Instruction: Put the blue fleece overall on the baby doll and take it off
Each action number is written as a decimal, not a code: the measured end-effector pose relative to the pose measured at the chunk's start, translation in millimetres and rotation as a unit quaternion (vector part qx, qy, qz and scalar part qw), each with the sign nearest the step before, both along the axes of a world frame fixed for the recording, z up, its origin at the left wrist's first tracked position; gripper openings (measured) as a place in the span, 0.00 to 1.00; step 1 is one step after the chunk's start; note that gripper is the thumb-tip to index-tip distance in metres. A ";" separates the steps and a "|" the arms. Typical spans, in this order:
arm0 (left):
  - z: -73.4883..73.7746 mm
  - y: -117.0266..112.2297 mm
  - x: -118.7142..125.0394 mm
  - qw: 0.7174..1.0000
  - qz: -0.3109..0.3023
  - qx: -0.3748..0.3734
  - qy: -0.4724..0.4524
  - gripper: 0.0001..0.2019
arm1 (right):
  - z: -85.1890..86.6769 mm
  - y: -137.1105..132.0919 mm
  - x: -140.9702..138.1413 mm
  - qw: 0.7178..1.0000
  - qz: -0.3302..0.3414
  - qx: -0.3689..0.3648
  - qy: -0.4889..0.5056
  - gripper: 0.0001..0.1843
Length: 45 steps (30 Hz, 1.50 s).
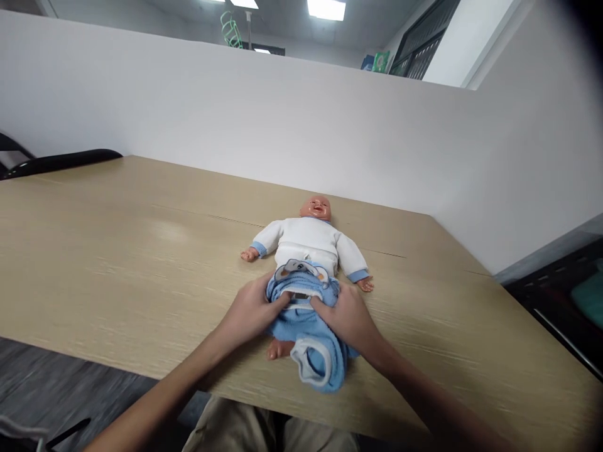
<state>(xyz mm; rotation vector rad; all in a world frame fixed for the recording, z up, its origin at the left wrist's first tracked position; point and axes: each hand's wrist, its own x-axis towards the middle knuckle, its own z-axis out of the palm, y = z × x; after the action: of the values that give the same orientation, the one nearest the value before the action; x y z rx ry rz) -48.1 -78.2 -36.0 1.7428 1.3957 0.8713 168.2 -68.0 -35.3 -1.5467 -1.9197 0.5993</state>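
Observation:
A baby doll (308, 232) lies on its back on the table, head away from me, in a white long-sleeved top with blue cuffs. Blue terry doll pants (301, 323) with white trim and an animal-face patch are bunched over its hips and legs. My left hand (257, 307) grips the pants at the left side, thumb on the white band. On the right side my right hand (346, 314) grips them likewise, thumb inward. One bare foot (280, 348) shows below the cloth; a trouser leg with an open white cuff (311, 363) hangs beside it. The other foot is hidden.
The doll rests on a wooden table (141, 263), close to its front edge. Behind the table stands a white partition wall (226, 119). A black chair (66, 162) is at the far left, and a dark rack (560, 295) is at the right.

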 end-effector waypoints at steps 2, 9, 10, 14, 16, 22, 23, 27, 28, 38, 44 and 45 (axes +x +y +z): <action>4.0 6.0 -0.2 1.000 0.006 0.004 0.013 0.17 | 8.2 11.0 2.3 1.000 -0.011 0.005 -0.020 0.15; 20.3 -23.3 -3.6 0.998 -0.010 0.016 -0.062 0.11 | 56.2 -16.4 -1.9 0.996 0.084 0.036 -0.020 0.12; 20.8 -31.6 -5.4 0.998 -0.008 0.021 -0.065 0.11 | 60.1 -25.1 -3.5 0.994 0.109 0.026 -0.018 0.14; 13.8 -55.2 -12.7 0.999 -0.004 -0.015 -0.036 0.14 | 57.0 -46.2 -8.3 0.985 0.165 -0.045 -0.016 0.11; 7.7 -58.6 -14.3 0.998 -0.021 -0.048 -0.016 0.15 | 47.5 -46.4 -9.4 0.984 0.161 -0.073 -0.034 0.07; -8.2 -53.3 -13.2 0.995 -0.055 -0.051 0.067 0.13 | 24.5 -40.9 -13.9 0.983 0.138 -0.064 -0.105 0.06; -11.1 -52.3 -13.2 0.994 -0.058 -0.045 0.084 0.12 | 23.3 -41.3 -15.1 0.983 0.129 -0.055 -0.120 0.07; -23.7 -51.7 -13.2 0.994 -0.050 -0.022 0.100 0.10 | 23.2 -44.1 -18.0 0.983 0.113 -0.069 -0.131 0.20; -26.8 -52.6 -12.4 0.994 -0.044 -0.018 0.099 0.10 | 23.4 -44.5 -18.0 0.983 0.116 -0.078 -0.119 0.25; -48.7 -66.6 -0.6 0.995 0.044 0.004 -0.088 0.19 | 8.5 -45.3 -11.7 0.985 0.134 -0.109 0.028 0.34; -23.9 -41.5 -19.4 0.997 0.005 0.059 -0.048 0.19 | 2.9 -20.1 -2.6 0.978 0.193 -0.015 0.080 0.22; -18.6 -35.9 -22.4 0.997 0.003 0.067 -0.031 0.17 | 2.1 -13.6 -0.9 0.974 0.213 0.000 0.072 0.18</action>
<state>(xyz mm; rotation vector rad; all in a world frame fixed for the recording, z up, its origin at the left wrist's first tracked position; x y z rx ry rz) -70.5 -114.1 -54.6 1.7953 1.3285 1.0349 167.3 -81.6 -33.2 -1.0573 -2.1466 0.8651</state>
